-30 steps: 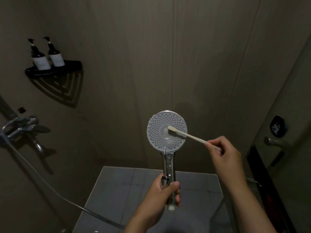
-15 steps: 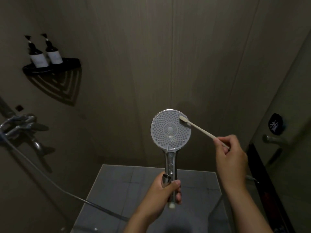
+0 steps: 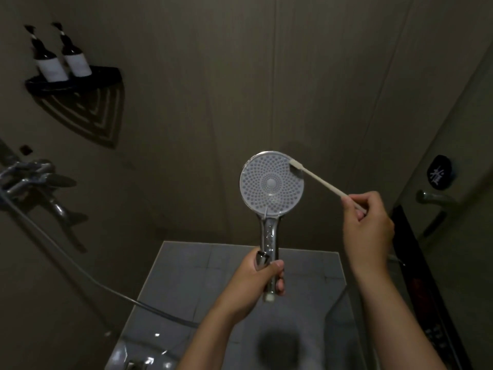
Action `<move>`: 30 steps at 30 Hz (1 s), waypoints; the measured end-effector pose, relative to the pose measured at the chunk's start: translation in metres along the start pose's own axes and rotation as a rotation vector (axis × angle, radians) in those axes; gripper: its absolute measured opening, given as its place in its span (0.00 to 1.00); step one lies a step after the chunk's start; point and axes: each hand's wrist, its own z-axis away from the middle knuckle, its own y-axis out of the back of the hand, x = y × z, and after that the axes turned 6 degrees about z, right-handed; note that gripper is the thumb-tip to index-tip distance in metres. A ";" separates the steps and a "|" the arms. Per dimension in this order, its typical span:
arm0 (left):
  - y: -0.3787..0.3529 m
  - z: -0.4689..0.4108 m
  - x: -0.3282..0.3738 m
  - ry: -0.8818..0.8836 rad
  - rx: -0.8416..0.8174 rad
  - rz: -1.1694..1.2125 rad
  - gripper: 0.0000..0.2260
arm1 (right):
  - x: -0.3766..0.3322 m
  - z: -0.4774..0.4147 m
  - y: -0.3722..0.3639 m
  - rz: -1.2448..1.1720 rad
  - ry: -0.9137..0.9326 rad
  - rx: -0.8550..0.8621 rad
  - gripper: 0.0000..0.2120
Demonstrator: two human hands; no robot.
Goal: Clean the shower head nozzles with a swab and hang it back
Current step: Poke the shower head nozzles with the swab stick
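Observation:
The chrome shower head (image 3: 271,184) is upright in the middle of the view, its round grey nozzle face turned toward me. My left hand (image 3: 260,276) is closed around the lower handle. My right hand (image 3: 366,222) pinches the end of a long white swab (image 3: 324,182). The swab's tip rests on the upper right edge of the nozzle face. A grey hose (image 3: 80,265) runs from the lower middle of the view up to the left wall.
A chrome mixer tap (image 3: 37,180) sticks out of the left wall. Two dark bottles (image 3: 61,56) stand on a black corner shelf (image 3: 77,78) above it. At the right is a door with a lever handle (image 3: 434,200). Grey floor tiles (image 3: 197,276) lie below.
The swab tip has moved from the centre of the nozzle face up to its upper right edge. My right hand has shifted right with it. My left hand keeps the same hold.

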 end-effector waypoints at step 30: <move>0.010 -0.002 -0.011 0.001 0.044 -0.032 0.04 | 0.027 0.018 -0.013 0.043 -0.020 -0.073 0.07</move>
